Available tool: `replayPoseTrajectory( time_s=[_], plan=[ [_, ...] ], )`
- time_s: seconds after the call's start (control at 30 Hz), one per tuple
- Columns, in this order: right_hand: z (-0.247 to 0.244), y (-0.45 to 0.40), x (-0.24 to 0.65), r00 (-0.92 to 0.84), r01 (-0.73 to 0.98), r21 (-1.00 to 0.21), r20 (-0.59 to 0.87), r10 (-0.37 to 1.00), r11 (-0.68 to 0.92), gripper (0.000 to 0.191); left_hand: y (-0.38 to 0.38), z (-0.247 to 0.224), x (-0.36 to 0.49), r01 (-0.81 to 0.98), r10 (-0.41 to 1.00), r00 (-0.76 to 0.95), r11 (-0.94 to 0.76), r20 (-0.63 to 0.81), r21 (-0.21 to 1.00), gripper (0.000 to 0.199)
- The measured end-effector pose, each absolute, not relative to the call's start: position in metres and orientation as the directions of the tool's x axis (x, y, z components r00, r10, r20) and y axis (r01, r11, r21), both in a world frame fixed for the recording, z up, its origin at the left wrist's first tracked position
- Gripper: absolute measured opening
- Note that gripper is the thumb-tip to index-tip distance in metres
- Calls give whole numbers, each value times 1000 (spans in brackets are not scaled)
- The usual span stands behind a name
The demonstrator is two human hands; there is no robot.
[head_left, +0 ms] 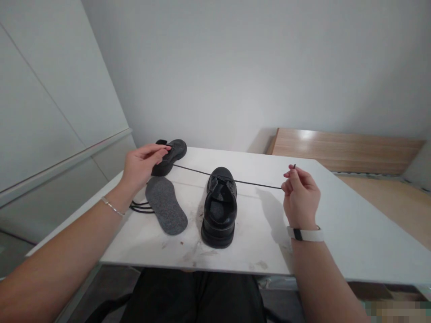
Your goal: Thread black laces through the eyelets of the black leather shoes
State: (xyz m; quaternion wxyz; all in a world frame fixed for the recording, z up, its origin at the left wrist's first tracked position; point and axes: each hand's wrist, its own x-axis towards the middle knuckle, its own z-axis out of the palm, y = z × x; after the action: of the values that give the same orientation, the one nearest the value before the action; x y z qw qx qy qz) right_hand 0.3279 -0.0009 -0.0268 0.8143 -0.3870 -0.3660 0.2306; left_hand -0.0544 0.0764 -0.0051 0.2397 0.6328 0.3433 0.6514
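Observation:
A black leather shoe (pixel 220 211) stands on the white table, heel toward me. A thin black shoelace (pixel 257 184) runs nearly straight across its front lacing area, out to both sides. On the right, my right hand (pixel 301 195) is closed around one part of the lace, with a short tip poking above the fingers. My left hand (pixel 143 163) is raised on the left, thumb and fingers pinched on the lace's other side; the exact grip is partly hidden. Behind that hand lies a second black shoe (pixel 178 150), partly covered. A grey insole (pixel 166 206) lies left of the near shoe.
Another black lace (pixel 141 207) lies looped beside the insole, under my left wrist. Brown dirt smudges mark the white table (pixel 256 242) around the shoe. A wood-grain panel (pixel 336 148) stands behind the table at right, with a grey wall at the back.

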Motion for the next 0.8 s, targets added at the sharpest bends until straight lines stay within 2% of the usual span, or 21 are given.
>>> replayPoseTrajectory(
  time_s=[0.07, 0.17, 0.23, 0.33, 0.43, 0.67, 0.8],
  plan=[
    [-27, -5, 318, 496, 102, -840, 508, 705, 533, 23, 68, 0, -47, 278, 726, 27, -665, 687, 693, 11],
    [-26, -9, 303, 238, 360, -821, 540, 808, 442, 19, 57, 5, -33, 485, 651, 298, -733, 698, 477, 16],
    [-25, -9, 294, 88, 480, -753, 551, 830, 450, 16, 51, 6, -21, 513, 589, 452, -786, 670, 344, 21],
    [-23, -9, 283, -72, 594, -624, 587, 806, 508, 11, 45, 4, -5, 513, 532, 590, -828, 608, 227, 24],
    [-22, -9, 277, -142, 634, -567, 584, 799, 526, 11, 43, 1, 8, 526, 526, 641, -831, 559, 180, 22],
    [-23, -9, 271, -197, 639, -550, 558, 806, 537, 11, 42, -9, 24, 533, 515, 657, -834, 551, 143, 18],
    [-25, -8, 269, -227, 730, -402, 621, 750, 553, 10, 40, -8, 26, 565, 482, 664, -824, 572, 38, 16]
  ],
)
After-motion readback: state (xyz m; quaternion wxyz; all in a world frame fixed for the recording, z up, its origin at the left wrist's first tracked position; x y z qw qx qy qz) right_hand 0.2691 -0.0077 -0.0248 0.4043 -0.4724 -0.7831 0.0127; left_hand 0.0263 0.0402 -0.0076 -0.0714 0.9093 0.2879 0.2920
